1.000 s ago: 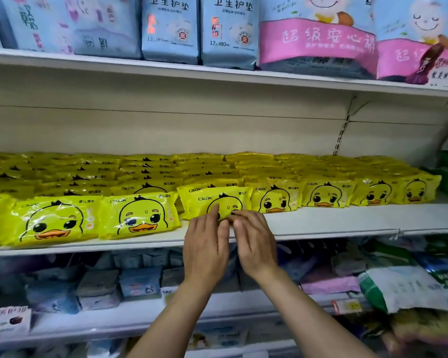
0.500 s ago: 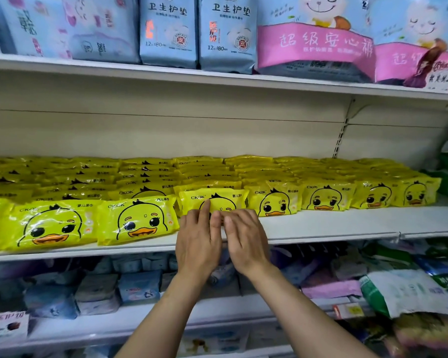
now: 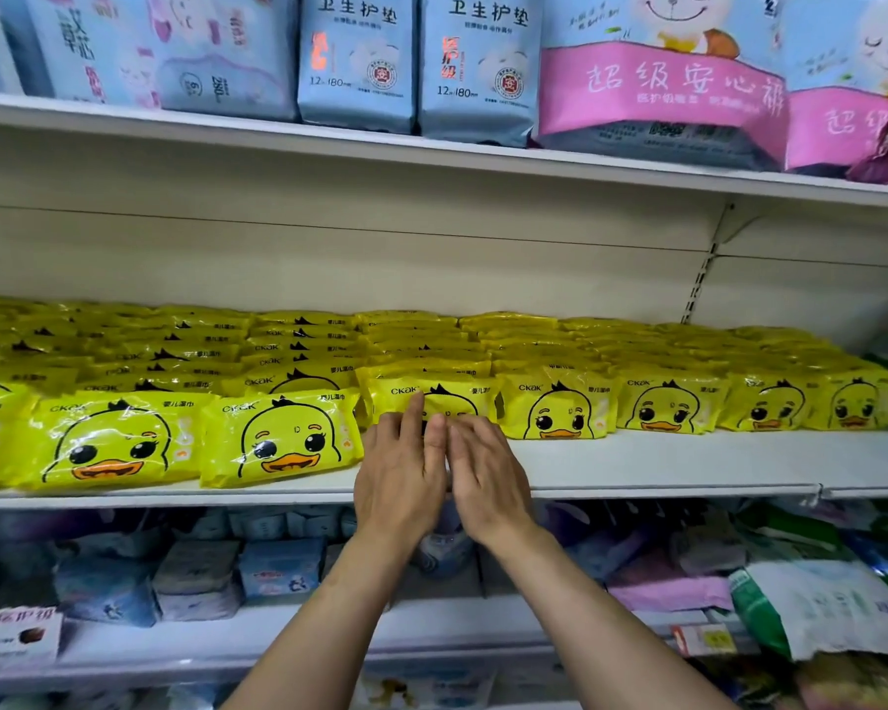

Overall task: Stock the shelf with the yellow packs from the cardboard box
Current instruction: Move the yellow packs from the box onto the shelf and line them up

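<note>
both hands, left and right, lie flat, fingers straight, pressing one yellow pack back on the shelf; shove too hard and the packed rows behind could buckle.

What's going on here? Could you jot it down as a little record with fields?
Place: shop shelf
Goods: rows of yellow duck packs
Pack being handled: front yellow duck pack, in the middle row
Left hand: fingers straight, pressing on that pack
Right hand: fingers straight, touching the same pack
Shelf above: blue pad packs, pink-banded packs
Cardboard box: not in view
</note>
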Action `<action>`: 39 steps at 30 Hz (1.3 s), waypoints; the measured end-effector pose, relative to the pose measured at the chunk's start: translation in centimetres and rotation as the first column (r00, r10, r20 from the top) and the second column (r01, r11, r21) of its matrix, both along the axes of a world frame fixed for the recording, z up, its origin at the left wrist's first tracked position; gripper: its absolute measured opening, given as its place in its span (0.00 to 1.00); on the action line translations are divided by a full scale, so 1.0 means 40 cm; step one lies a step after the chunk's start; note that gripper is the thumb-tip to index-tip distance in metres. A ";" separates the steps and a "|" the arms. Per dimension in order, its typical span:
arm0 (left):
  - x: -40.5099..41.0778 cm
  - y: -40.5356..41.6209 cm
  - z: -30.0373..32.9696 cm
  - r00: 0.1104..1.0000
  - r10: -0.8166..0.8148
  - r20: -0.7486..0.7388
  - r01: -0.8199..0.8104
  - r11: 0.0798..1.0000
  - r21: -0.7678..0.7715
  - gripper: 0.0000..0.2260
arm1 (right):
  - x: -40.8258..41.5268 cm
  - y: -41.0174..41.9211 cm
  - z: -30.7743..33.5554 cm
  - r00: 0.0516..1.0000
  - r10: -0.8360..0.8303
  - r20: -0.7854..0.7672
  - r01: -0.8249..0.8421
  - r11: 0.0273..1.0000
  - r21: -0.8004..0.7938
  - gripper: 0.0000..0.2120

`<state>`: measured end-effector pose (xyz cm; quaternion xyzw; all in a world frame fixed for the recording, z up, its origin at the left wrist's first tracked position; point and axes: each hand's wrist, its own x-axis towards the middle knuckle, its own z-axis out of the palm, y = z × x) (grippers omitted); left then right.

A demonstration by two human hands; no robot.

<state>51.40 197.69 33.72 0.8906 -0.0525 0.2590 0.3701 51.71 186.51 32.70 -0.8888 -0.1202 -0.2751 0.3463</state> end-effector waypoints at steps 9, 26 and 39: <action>0.007 -0.001 0.009 1.000 0.011 0.022 -0.010 0.999 -0.039 0.41 | 0.027 -0.036 0.026 0.995 -0.001 -0.102 0.022 0.977 0.212 0.35; 0.021 -0.005 0.016 1.000 0.014 0.009 -0.014 0.999 -0.033 0.42 | 0.038 -0.035 0.005 0.996 0.034 -0.083 -0.026 0.995 0.095 0.37; 0.095 0.027 0.151 0.977 0.131 0.169 -0.155 0.978 0.139 0.43 | 0.079 -0.059 0.140 0.966 -0.096 0.240 0.088 0.995 0.045 0.29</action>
